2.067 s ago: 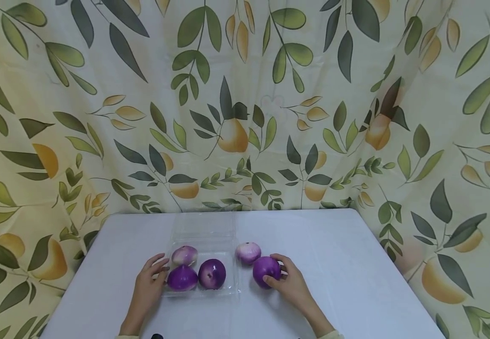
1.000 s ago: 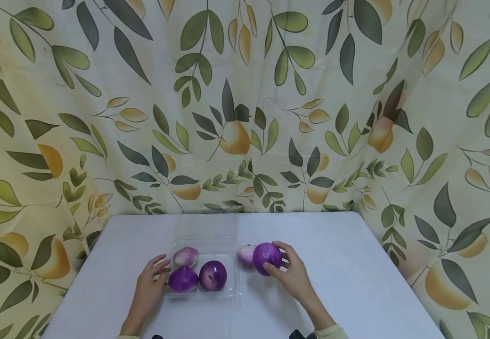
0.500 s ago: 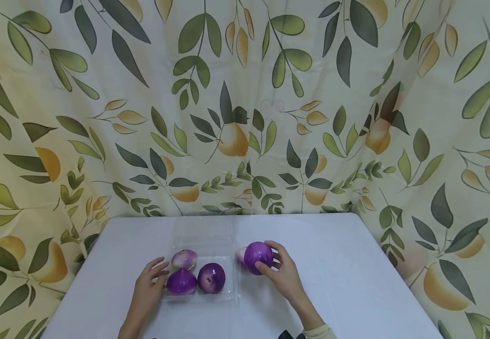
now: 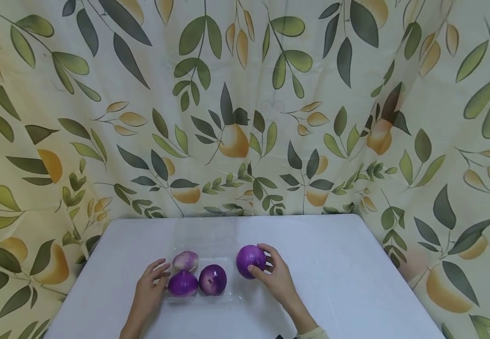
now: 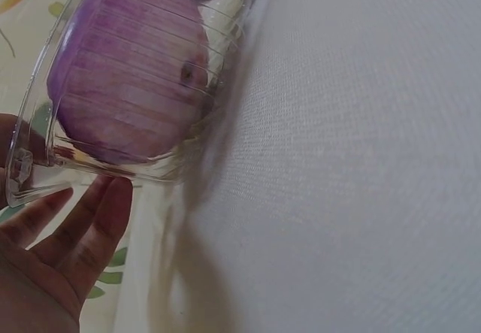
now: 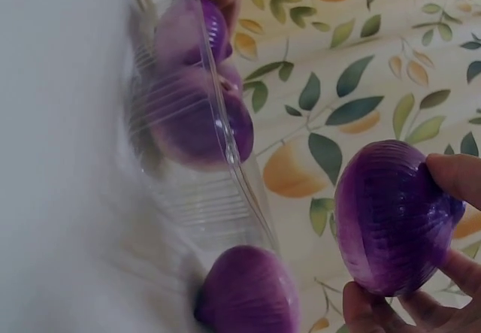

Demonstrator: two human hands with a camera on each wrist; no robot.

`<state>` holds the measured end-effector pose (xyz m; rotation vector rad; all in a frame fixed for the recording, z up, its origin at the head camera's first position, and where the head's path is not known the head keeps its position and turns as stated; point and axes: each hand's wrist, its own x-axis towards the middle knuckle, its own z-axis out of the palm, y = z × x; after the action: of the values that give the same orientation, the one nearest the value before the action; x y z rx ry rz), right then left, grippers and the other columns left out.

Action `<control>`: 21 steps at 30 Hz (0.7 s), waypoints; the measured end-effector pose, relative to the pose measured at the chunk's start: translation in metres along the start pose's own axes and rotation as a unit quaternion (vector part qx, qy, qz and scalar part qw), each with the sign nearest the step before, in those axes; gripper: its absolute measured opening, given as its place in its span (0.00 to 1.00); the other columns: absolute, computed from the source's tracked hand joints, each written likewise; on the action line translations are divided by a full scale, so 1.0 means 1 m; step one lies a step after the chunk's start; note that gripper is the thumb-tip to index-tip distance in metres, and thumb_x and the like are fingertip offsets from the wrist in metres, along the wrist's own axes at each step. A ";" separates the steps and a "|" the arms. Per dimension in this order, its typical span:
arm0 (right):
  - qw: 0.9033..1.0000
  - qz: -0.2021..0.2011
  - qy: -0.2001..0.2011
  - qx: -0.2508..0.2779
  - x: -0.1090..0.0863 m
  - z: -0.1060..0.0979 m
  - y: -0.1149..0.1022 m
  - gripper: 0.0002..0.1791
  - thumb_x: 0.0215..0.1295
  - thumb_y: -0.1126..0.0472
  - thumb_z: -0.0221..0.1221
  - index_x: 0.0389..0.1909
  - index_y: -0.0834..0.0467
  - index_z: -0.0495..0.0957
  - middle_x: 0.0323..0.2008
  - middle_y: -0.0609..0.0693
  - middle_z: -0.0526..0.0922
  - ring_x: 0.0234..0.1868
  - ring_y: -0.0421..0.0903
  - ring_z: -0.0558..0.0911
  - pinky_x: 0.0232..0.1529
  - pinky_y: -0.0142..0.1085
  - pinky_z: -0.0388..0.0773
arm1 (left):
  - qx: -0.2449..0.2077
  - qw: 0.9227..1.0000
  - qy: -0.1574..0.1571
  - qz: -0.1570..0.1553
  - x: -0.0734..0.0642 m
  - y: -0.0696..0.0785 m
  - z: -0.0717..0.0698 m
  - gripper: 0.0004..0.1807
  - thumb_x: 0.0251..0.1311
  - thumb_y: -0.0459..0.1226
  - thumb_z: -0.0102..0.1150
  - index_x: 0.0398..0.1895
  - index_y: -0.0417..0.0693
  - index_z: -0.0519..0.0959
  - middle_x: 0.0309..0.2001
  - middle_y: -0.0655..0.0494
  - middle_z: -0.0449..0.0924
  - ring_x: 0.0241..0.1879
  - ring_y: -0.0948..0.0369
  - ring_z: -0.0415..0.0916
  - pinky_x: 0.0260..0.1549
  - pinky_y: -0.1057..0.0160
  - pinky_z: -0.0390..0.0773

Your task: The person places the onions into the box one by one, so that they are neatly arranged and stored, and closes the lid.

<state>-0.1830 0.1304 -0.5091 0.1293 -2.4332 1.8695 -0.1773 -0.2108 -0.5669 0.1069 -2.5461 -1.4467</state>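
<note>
Gripping an onion [image 4: 247, 260] in the right hand [image 4: 278, 278], touching the tray [image 4: 232, 278] with the left hand [image 4: 148, 288] (grip indeterminable), liable to bump the loose onion [image 6: 252, 292] through carrying low.

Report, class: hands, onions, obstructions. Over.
Right hand grips raised purple onion. Left hand at plastic clamshell. Three onions inside, another onion outside. Lid open, no visible obstruction.

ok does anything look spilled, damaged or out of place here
No, nothing stands out: no spill or damage shows. Three round purple onions sit in the open clear plastic container, the right hand holds another purple onion, and a fifth onion rests outside the container.
</note>
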 end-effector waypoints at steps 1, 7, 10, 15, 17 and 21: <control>1.000 0.002 0.000 0.003 -0.001 0.001 0.001 0.36 0.52 0.55 0.72 0.63 0.51 0.70 0.61 0.59 0.75 0.57 0.57 0.81 0.57 0.53 0.80 | -0.001 1.000 -0.003 -0.001 -0.001 -0.001 0.000 0.19 0.63 0.26 0.51 0.57 0.34 0.77 0.67 0.46 0.70 0.51 0.47 0.81 0.32 0.75 0.82; 1.000 -0.006 -0.009 0.012 -0.004 0.008 -0.001 0.35 0.53 0.54 0.71 0.63 0.51 0.71 0.61 0.58 0.75 0.56 0.54 0.80 0.56 0.49 0.81 | -0.010 1.000 0.001 0.002 -0.003 -0.004 0.001 0.20 0.63 0.26 0.49 0.58 0.35 0.77 0.67 0.48 0.69 0.51 0.48 0.81 0.34 0.74 0.83; 1.000 -0.001 -0.012 0.019 -0.005 0.010 -0.003 0.35 0.53 0.55 0.71 0.63 0.50 0.71 0.60 0.58 0.76 0.56 0.54 0.80 0.56 0.48 0.80 | -0.008 1.000 0.003 0.005 -0.003 -0.005 0.003 0.20 0.62 0.25 0.50 0.57 0.35 0.78 0.67 0.48 0.70 0.51 0.48 0.81 0.34 0.74 0.83; 0.999 0.001 -0.020 0.032 -0.007 0.016 -0.004 0.35 0.53 0.56 0.71 0.63 0.52 0.71 0.61 0.59 0.76 0.57 0.55 0.79 0.57 0.46 0.79 | -0.006 1.000 -0.002 0.002 -0.004 -0.005 0.003 0.20 0.62 0.25 0.50 0.58 0.35 0.78 0.67 0.48 0.69 0.51 0.48 0.81 0.34 0.75 0.83; 0.999 -0.001 -0.023 0.040 -0.007 0.019 -0.005 0.35 0.53 0.57 0.71 0.63 0.53 0.71 0.61 0.59 0.76 0.58 0.56 0.79 0.58 0.47 0.78 | -0.011 1.000 -0.003 0.001 -0.004 -0.004 0.002 0.20 0.62 0.25 0.50 0.58 0.35 0.78 0.67 0.47 0.69 0.51 0.48 0.81 0.34 0.74 0.83; 0.998 -0.009 -0.037 0.048 -0.005 0.028 -0.008 0.34 0.54 0.56 0.70 0.63 0.53 0.70 0.60 0.60 0.77 0.58 0.56 0.80 0.57 0.48 0.79 | -0.010 1.000 0.005 0.001 -0.004 -0.001 -0.002 0.20 0.63 0.25 0.49 0.58 0.35 0.77 0.67 0.46 0.70 0.51 0.48 0.81 0.35 0.75 0.83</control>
<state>-0.1776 0.1015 -0.5090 0.2277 -2.3806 2.0079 -0.1731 -0.2118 -0.5671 0.1079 -2.5233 -1.4661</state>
